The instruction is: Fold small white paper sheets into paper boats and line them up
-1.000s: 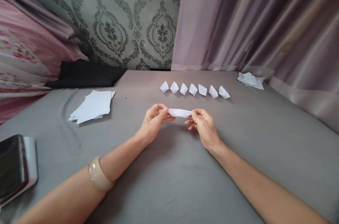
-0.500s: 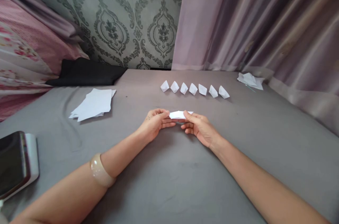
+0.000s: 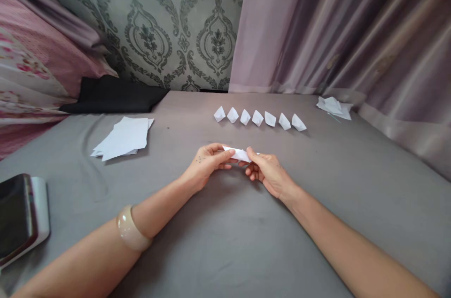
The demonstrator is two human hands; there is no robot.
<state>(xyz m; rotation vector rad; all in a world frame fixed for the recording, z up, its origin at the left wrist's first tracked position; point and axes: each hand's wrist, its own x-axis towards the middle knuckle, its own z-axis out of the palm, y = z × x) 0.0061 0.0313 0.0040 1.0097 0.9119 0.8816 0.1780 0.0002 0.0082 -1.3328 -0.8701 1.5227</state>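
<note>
Folded white paper strip (image 3: 241, 154) pinched between your two hands

You grip its left end between thumb and fingers of your bare left hand (image 3: 212, 159), its right end likewise in your bare right hand (image 3: 262, 165), both nearly closed. You hold it above the smooth grey cloth (image 3: 225, 241), nearer you than the row of seven small, angular white paper shapes (image 3: 257, 118).

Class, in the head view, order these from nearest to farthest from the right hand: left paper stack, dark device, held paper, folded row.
1. Held paper, in the right hand
2. Folded row, beyond that hand
3. Left paper stack, left of centre
4. Dark device, left edge
</note>
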